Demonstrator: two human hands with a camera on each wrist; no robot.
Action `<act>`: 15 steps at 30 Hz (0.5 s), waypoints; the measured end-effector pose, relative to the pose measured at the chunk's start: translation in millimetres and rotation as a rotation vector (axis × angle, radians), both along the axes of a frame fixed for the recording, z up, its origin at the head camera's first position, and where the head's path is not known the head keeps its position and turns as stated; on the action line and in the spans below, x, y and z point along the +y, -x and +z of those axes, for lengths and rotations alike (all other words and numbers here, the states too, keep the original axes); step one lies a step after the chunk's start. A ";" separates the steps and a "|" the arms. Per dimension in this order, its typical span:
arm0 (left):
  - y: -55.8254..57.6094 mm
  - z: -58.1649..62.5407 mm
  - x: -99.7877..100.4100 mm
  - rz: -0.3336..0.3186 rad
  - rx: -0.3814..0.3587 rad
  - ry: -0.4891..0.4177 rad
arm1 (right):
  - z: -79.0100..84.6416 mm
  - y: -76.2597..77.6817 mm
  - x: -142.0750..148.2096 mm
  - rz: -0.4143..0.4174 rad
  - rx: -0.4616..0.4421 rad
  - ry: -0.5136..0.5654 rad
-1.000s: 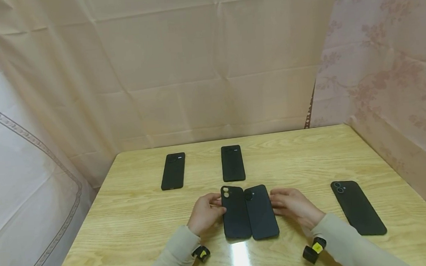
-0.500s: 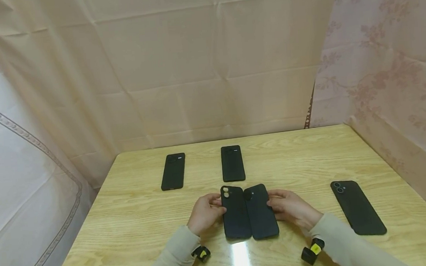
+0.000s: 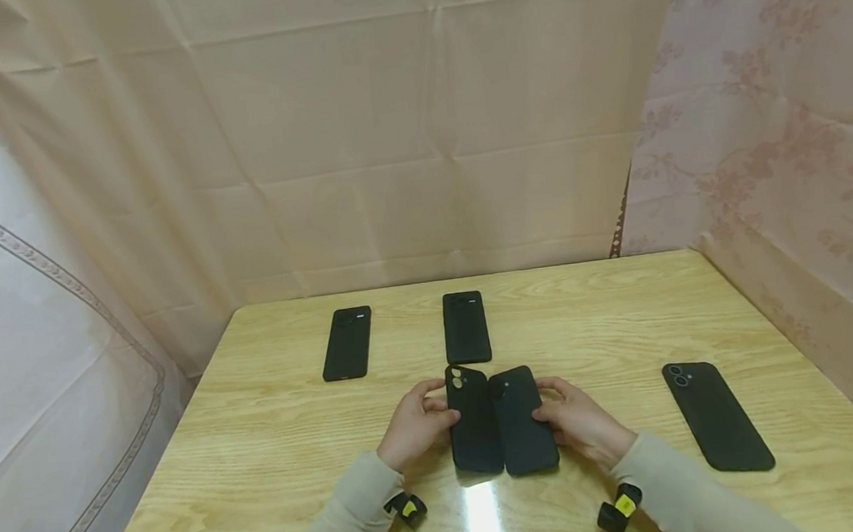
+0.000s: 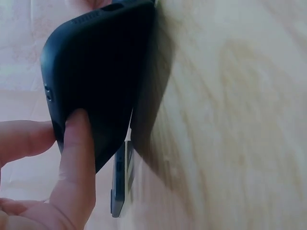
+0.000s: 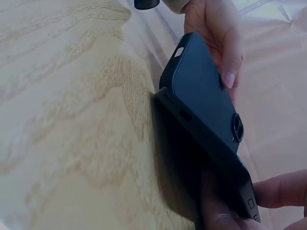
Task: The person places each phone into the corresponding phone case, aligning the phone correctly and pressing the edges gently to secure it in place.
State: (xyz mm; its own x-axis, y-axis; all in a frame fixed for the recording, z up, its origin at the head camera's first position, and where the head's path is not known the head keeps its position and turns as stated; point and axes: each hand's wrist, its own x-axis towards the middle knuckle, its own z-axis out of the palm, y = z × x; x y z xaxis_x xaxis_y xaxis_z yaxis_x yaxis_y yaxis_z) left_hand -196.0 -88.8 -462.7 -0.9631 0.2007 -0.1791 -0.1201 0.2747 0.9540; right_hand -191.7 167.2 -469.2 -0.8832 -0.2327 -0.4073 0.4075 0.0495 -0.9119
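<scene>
My left hand (image 3: 416, 425) pinches a black phone case (image 3: 472, 421) by its left edge; its two camera holes show at the upper left. The left wrist view shows the thumb against its dark face and the end cutouts. My right hand (image 3: 582, 421) pinches a dark blue phone case (image 3: 526, 421) by its right edge, with a black camera patch at its upper left. Their inner edges meet or overlap low in the middle, both tilted with outer sides raised. In the right wrist view, the blue case's end edge (image 5: 192, 120) is close over the table.
Two black phones or cases lie at the back, one at left (image 3: 346, 343) and one at centre (image 3: 466, 327). Another black one (image 3: 718, 416) lies on the right beside my sleeve. The wooden table (image 3: 247, 464) ends at a beige curtain (image 3: 386, 135).
My right hand has moved in from beside the dark blue case and taken hold of its right edge. Both cases have since been tilted up slightly, the black one shifting a little right.
</scene>
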 end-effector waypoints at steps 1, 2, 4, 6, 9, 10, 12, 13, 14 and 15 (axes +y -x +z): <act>0.2 -0.8 0.3 0.002 -0.004 -0.018 | 0.0 0.1 -0.2 0.001 0.003 -0.003; 0.4 -1.3 0.5 0.004 -0.009 -0.036 | -0.3 0.4 -0.4 0.003 0.005 -0.002; 0.4 -1.6 0.7 0.010 -0.018 -0.073 | -0.9 1.2 -0.5 0.008 0.004 -0.003; 0.3 -1.3 0.6 0.017 -0.020 -0.103 | -1.2 1.6 -0.6 0.020 0.006 0.003; 0.1 0.4 0.1 0.030 -0.008 -0.120 | -2.1 2.6 -0.1 0.032 0.011 0.019; -0.3 1.7 0.0 0.035 0.001 -0.121 | -2.3 2.7 0.1 0.033 0.014 0.028; -0.7 4.3 -0.3 0.042 0.021 -0.120 | -2.7 3.6 0.1 0.027 0.024 0.048; -1.1 5.9 -0.5 0.046 0.028 -0.124 | -2.9 4.2 0.1 0.024 0.029 0.058; -1.6 7.7 -0.7 0.048 0.036 -0.128 | -3.0 4.6 -0.3 0.014 0.035 0.068; -1.9 9.2 -0.7 0.053 0.043 -0.135 | -2.8 5.2 -1.0 0.003 0.043 0.072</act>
State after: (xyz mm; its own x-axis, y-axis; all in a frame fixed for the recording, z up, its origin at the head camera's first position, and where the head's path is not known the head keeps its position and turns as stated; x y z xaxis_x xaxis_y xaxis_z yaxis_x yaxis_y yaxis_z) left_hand -194.1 -89.5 -453.5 -0.9792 0.1689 -0.1127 -0.0898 0.1380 0.9864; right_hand -196.9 166.2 -472.1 -0.8985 -0.2632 -0.3513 0.3681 -0.0159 -0.9297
